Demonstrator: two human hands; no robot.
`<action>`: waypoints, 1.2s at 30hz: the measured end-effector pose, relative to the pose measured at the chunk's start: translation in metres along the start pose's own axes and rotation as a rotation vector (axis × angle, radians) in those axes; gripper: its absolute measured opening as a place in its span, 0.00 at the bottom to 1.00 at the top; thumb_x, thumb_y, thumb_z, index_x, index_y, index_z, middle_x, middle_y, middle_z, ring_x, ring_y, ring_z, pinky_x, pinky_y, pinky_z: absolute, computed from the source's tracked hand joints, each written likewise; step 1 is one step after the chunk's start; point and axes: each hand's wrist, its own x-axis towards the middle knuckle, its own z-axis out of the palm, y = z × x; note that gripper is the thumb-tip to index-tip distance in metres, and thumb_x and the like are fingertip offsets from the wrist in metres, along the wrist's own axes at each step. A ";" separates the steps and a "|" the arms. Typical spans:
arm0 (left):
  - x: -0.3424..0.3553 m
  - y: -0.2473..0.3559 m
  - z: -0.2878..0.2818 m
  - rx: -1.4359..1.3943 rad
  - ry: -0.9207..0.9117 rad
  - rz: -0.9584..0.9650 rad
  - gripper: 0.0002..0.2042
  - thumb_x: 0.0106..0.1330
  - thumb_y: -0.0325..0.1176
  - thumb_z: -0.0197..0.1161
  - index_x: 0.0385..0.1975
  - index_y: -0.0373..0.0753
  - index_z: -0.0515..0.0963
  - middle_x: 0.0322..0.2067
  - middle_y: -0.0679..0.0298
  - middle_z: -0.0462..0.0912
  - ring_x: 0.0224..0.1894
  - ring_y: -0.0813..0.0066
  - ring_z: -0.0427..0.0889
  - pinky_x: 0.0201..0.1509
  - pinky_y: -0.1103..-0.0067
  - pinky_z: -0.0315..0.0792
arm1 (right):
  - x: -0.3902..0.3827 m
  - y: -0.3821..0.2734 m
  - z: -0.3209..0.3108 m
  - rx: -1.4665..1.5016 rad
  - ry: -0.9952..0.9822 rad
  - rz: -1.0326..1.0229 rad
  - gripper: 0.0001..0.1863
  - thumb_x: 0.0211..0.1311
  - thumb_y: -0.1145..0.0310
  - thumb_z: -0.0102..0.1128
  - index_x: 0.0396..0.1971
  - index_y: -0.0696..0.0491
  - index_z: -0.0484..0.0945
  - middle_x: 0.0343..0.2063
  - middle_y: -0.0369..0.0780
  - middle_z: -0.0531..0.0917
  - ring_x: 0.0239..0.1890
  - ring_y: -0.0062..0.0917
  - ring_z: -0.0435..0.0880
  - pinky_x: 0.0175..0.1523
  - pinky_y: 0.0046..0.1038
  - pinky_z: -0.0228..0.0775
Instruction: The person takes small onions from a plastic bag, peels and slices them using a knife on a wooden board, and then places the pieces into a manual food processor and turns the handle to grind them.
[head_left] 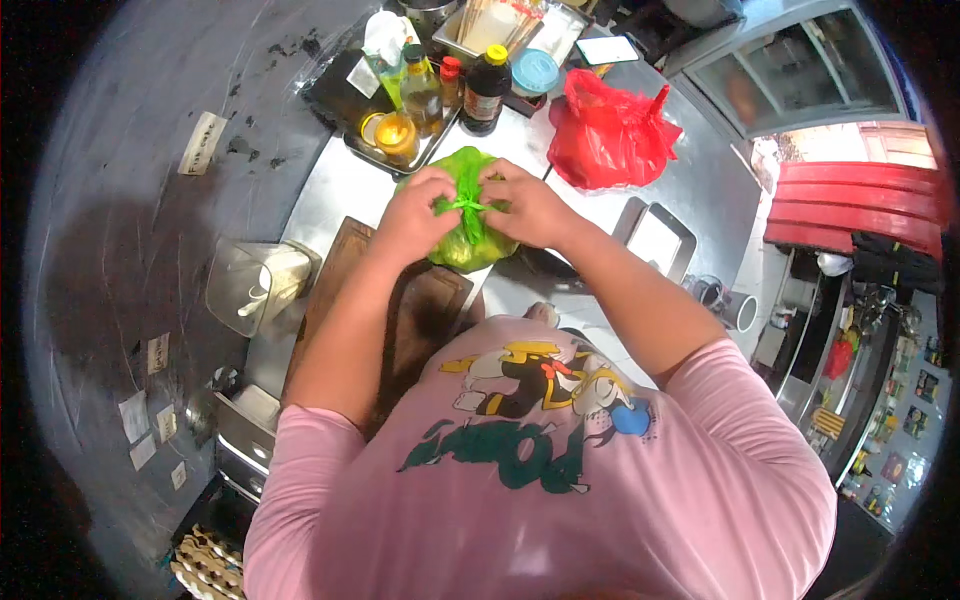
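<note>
A green plastic bag (462,175) sits on the steel counter (335,185), bulging with something inside. My left hand (412,212) grips the bag's left side and one of its twisted handles. My right hand (530,205) grips the right side and the other handle. The handles meet in a knot between my two hands, at the bag's top. What the bag contains is hidden.
A red plastic bag (605,130) lies to the right at the back. A metal tray (400,150) with sauce bottles and jars stands behind the green bag. A dark wooden board (420,310) lies under my left forearm. A clear plastic container (250,285) sits at the left.
</note>
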 end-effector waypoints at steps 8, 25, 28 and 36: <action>0.031 0.013 -0.025 -0.121 -0.349 -0.203 0.11 0.71 0.34 0.71 0.47 0.37 0.79 0.37 0.56 0.85 0.40 0.69 0.82 0.50 0.70 0.77 | 0.011 0.007 -0.009 0.137 -0.139 0.124 0.10 0.66 0.68 0.71 0.41 0.55 0.81 0.36 0.45 0.84 0.40 0.39 0.84 0.51 0.39 0.78; 0.063 0.028 -0.037 0.009 -0.773 -0.031 0.17 0.61 0.41 0.77 0.41 0.36 0.85 0.36 0.54 0.87 0.39 0.55 0.87 0.48 0.64 0.80 | 0.021 0.022 -0.021 -0.074 -0.331 -0.095 0.15 0.63 0.58 0.70 0.44 0.50 0.88 0.39 0.48 0.89 0.46 0.47 0.89 0.56 0.45 0.79; 0.061 0.031 -0.038 0.087 -0.874 -0.039 0.17 0.61 0.42 0.78 0.40 0.36 0.87 0.38 0.53 0.87 0.41 0.51 0.87 0.50 0.63 0.80 | 0.023 0.022 -0.025 -0.159 -0.379 -0.188 0.15 0.65 0.55 0.72 0.38 0.51 0.88 0.39 0.45 0.89 0.50 0.43 0.87 0.60 0.46 0.75; 0.046 0.022 -0.041 0.021 -0.576 0.200 0.13 0.63 0.37 0.76 0.35 0.32 0.84 0.41 0.52 0.83 0.47 0.50 0.84 0.54 0.63 0.78 | 0.022 0.029 -0.039 -0.221 -0.198 -0.237 0.15 0.63 0.58 0.75 0.32 0.55 0.85 0.37 0.43 0.87 0.51 0.44 0.83 0.60 0.48 0.73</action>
